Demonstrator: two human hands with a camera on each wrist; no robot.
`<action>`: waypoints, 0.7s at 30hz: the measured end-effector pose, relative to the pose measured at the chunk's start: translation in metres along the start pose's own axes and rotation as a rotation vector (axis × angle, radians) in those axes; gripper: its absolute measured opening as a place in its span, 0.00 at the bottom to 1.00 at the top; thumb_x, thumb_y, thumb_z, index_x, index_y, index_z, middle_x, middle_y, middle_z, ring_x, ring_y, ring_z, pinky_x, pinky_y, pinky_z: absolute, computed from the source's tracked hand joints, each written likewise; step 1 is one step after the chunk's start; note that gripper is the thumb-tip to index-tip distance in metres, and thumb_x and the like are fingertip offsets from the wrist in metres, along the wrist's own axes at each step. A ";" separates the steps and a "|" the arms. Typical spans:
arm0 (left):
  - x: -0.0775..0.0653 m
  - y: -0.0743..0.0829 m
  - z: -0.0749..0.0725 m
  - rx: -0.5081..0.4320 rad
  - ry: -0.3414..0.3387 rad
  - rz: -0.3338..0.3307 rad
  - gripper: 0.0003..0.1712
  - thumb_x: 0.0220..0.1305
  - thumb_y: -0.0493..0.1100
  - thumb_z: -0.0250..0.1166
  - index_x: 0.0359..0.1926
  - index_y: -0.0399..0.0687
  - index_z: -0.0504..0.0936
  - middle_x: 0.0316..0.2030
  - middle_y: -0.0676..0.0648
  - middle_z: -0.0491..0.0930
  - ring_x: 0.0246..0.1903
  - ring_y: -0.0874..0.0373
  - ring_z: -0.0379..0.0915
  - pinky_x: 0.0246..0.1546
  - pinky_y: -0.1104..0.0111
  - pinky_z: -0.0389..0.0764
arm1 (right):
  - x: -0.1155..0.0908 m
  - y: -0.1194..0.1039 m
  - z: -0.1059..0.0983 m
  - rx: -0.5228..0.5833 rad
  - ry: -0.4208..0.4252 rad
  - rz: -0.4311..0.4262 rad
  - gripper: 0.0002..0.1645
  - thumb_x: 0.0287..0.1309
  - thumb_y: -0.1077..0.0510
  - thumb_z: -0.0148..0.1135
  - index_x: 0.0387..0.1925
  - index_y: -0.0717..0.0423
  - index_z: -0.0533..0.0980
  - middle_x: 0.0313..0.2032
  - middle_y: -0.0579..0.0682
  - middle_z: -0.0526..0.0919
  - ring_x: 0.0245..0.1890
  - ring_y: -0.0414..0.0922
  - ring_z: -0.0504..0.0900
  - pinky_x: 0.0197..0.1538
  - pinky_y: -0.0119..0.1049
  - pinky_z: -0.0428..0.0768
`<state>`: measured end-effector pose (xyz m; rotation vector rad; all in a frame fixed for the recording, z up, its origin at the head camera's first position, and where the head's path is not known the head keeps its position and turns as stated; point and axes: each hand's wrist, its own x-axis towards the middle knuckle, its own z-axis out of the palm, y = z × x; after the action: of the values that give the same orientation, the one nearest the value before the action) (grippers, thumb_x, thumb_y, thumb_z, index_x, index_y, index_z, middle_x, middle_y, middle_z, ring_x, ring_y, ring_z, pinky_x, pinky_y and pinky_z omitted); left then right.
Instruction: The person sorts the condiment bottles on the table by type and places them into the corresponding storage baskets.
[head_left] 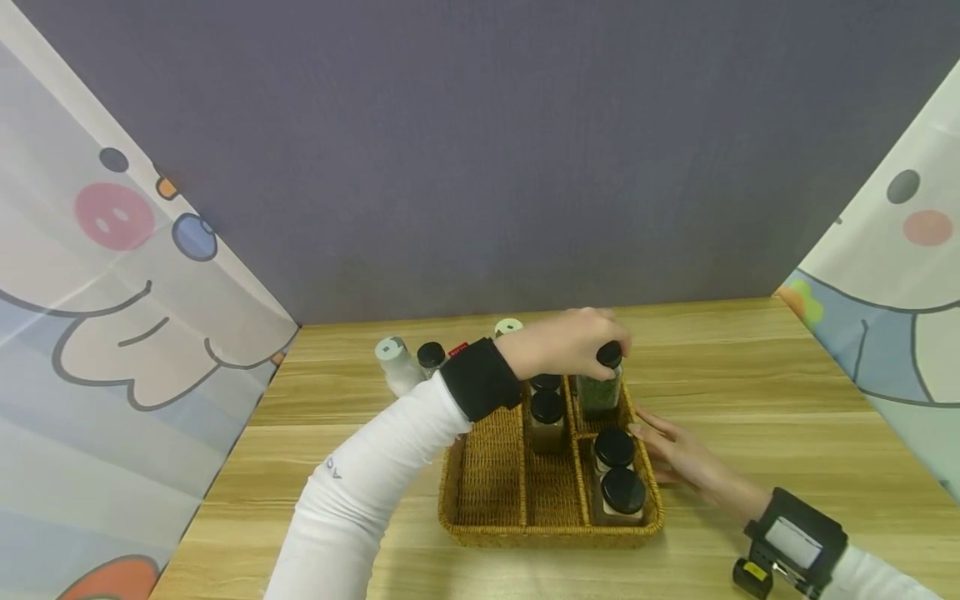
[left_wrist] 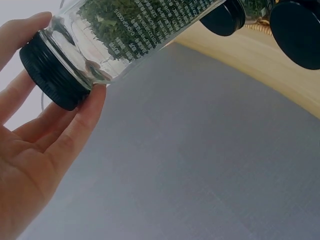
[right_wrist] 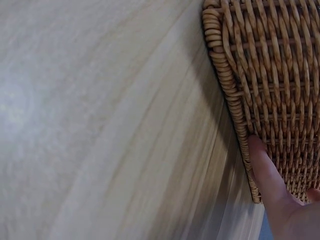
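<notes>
The left hand (head_left: 576, 342) is gripping the herb jar (head_left: 599, 395), near-upright beneath it; the right hand (head_left: 684, 457), uncurled, is touching the basket (head_left: 555, 532).

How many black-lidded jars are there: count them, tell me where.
6 visible: one jar in the left hand; two jars in the middle section of the basket; two at its near right; one left of it. The left arm may hide others.

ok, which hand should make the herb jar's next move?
Left, I'd say: the left hand grips the herb jar by its black lid, at the far end of the basket. The right hand touches the basket's outer side, so likely suits steadying.
</notes>
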<state>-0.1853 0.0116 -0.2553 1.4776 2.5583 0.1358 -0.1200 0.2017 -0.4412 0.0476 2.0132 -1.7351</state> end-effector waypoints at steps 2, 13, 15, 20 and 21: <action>0.001 0.001 0.001 0.001 -0.007 0.005 0.16 0.56 0.45 0.62 0.46 0.48 0.76 0.44 0.52 0.74 0.43 0.63 0.68 0.39 0.80 0.69 | 0.000 0.000 0.000 0.004 0.002 0.005 0.42 0.61 0.43 0.47 0.68 0.53 0.43 0.63 0.70 0.46 0.59 0.64 0.56 0.44 0.47 0.78; 0.008 0.004 0.013 0.026 -0.050 0.018 0.16 0.56 0.45 0.62 0.47 0.49 0.76 0.44 0.51 0.73 0.44 0.63 0.68 0.41 0.81 0.69 | 0.001 0.000 -0.001 -0.009 -0.007 0.010 0.41 0.61 0.43 0.46 0.68 0.53 0.42 0.64 0.70 0.44 0.60 0.65 0.54 0.44 0.49 0.77; 0.009 0.004 0.015 0.042 -0.057 0.015 0.17 0.56 0.46 0.62 0.47 0.49 0.76 0.44 0.51 0.73 0.43 0.63 0.68 0.40 0.81 0.69 | 0.001 0.001 -0.001 -0.009 -0.009 0.007 0.41 0.61 0.43 0.46 0.68 0.53 0.42 0.64 0.70 0.44 0.60 0.65 0.54 0.44 0.48 0.77; 0.012 0.005 0.022 0.036 -0.088 -0.002 0.18 0.55 0.45 0.62 0.48 0.49 0.76 0.45 0.50 0.73 0.42 0.62 0.69 0.39 0.82 0.69 | 0.001 0.002 -0.001 -0.012 -0.014 -0.001 0.41 0.62 0.44 0.46 0.68 0.53 0.41 0.63 0.71 0.43 0.59 0.65 0.55 0.44 0.48 0.77; 0.012 0.006 0.023 0.031 -0.092 -0.004 0.18 0.55 0.45 0.62 0.48 0.49 0.76 0.45 0.49 0.73 0.42 0.62 0.70 0.39 0.82 0.70 | 0.001 0.002 -0.001 -0.009 -0.011 0.004 0.41 0.61 0.44 0.46 0.68 0.53 0.42 0.63 0.70 0.44 0.59 0.65 0.55 0.44 0.48 0.78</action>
<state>-0.1820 0.0248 -0.2785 1.4538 2.5014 0.0261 -0.1209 0.2028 -0.4431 0.0387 2.0113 -1.7199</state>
